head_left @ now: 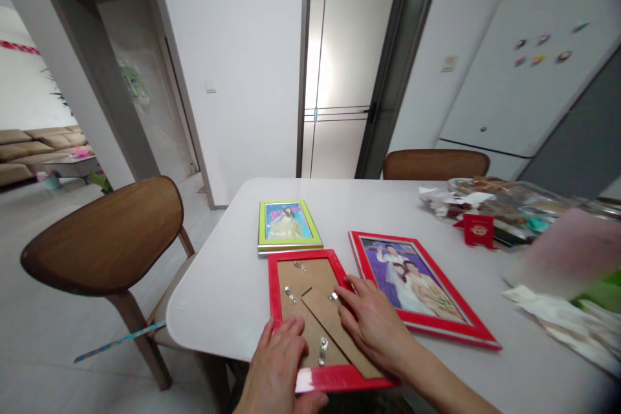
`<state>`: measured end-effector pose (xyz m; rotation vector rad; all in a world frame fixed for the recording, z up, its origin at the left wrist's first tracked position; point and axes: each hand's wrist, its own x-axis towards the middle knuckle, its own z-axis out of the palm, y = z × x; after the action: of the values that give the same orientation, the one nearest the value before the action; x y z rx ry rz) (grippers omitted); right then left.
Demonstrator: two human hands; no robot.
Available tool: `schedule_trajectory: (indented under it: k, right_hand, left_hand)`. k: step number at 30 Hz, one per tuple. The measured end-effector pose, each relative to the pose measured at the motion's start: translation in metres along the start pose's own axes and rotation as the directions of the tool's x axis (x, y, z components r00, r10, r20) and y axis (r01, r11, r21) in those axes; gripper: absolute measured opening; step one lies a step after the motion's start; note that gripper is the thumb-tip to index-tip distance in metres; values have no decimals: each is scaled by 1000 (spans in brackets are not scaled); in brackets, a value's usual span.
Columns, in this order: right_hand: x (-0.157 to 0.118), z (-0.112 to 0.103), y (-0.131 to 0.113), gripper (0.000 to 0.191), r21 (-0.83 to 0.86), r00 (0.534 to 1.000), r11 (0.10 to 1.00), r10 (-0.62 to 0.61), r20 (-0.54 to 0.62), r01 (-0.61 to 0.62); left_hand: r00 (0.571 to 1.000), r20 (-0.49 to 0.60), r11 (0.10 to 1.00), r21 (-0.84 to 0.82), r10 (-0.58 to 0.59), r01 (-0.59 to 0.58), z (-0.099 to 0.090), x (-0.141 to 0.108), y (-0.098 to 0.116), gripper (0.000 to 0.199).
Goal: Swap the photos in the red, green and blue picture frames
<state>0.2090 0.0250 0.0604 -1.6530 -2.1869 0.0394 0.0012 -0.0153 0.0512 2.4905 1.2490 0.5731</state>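
Observation:
A red picture frame [321, 380] lies face down at the near table edge, its brown backing board [295, 281] upward. The board carries small metal clips [323, 350] and a strut cut at a slant. My left hand [281, 362] grips the frame's near left corner, fingers bent over the board and thumb at the front edge. Over the right side lies my right hand [371, 323], its fingers curled and the fingertips on a metal clip [334, 296]. To the right, another red frame [356, 249] shows a wedding photo. A yellow-green frame [262, 223] with a portrait lies just beyond.
The white table [218, 291] has a rounded left corner. On its right stand a red card [479, 230], plastic-wrapped items [514, 197], a blurred pink object [567, 252] and white cloth or tissue [557, 317]. Wooden chairs [107, 233] are at the left and far side.

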Motion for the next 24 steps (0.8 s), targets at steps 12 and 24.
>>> schedule_trajectory:
  k: [12,24]
  right_hand:
    - [-11,-2,-7,33,34,997,997,-68,28,67]
    - [-27,-24,-30,33,206,871,889,-448,204,409]
  left_hand:
    - [997,36,997,-29,-64,65,-7,3,7,33]
    - [996,43,996,-38,-82,84,-6,2,6,30]
